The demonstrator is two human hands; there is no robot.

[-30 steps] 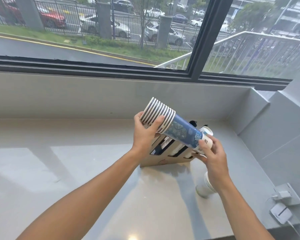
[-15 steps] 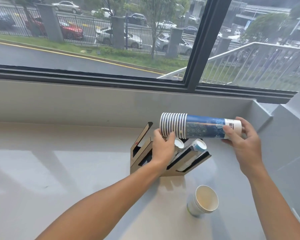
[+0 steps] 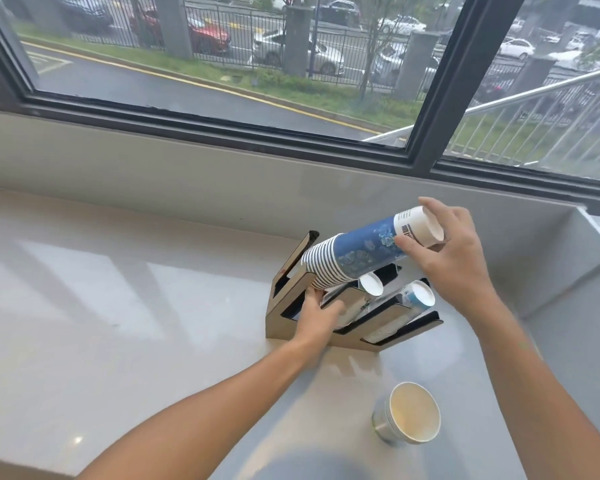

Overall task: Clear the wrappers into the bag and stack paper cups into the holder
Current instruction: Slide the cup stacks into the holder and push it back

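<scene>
A long stack of blue-and-white paper cups [image 3: 361,254] lies tilted, its rim end down in the leftmost slot of the slanted cup holder [image 3: 284,306]. My right hand [image 3: 451,254] grips the raised white bottom end of the stack. My left hand [image 3: 316,313] rests on the holder's front, fingers touching the stack's lower rims. Two other slots hold cup stacks, one white-ended [image 3: 371,284] and one blue-ended [image 3: 418,296]. A short stack of cups [image 3: 407,415] lies on its side on the counter, mouth toward me.
The pale counter [image 3: 118,306] runs left from the holder and meets a low wall under the window [image 3: 222,64]. A grey side wall [image 3: 575,323] closes the right end. No wrappers or bag are in view.
The cup stack went from level above the holder to tilted with its rim end lowered into the left slot. My left hand dropped to the holder's front.
</scene>
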